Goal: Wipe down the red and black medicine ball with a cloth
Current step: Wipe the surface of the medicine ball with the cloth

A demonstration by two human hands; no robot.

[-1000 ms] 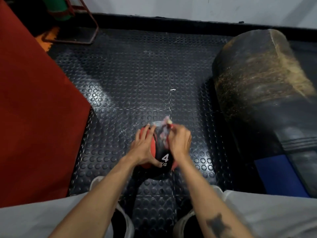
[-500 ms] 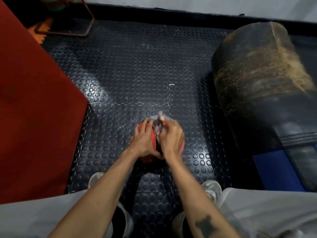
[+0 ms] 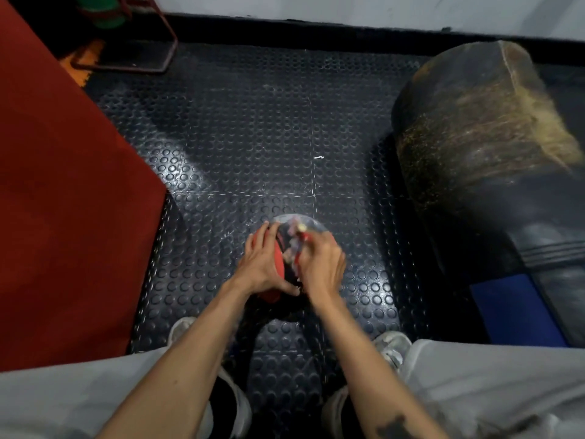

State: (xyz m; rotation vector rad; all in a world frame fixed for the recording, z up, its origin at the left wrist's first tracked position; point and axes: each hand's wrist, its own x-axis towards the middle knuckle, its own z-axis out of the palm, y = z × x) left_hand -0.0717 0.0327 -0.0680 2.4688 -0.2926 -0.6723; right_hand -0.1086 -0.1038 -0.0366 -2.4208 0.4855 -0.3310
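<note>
Studded black rubber flooring point(image 3: 269, 128) carries everything, running up to a dark skirting under a pale wall at the far edge. Along the floor's left edge lies a red mat point(image 3: 63, 201), and in the far left corner sits a rust-red metal frame point(image 3: 152, 58) with something green inside it.

Near the middle of the floor's near edge, between the person's two pale shoes, rests the red and black medicine ball point(image 3: 278, 264). The left hand point(image 3: 264, 264) lies flat against the ball's left, red side, fingers straight and spread, thumb reaching across the near face; it steadies the ball rather than gripping it. The right hand point(image 3: 323, 267) is curled around a bunched, pale cloth point(image 3: 296, 239), pressing it onto the black band at the top of the ball. Both cloth and hand are blurred, so the exact finger positions cannot be made out.

Compared with a second ago, the right hand has slid nearer along the ball, so the printed "4" that showed then is covered now, while the left hand has kept its place on the red side. That suggests the wiping is well underway, with strokes sweeping over the top and front; the underside, and the red patch beneath the left palm, probably remain to be done.

Along the floor's right edge lies a large worn black punching bag point(image 3: 490, 147), with a blue pad point(image 3: 512, 312) beside its near end.
</note>
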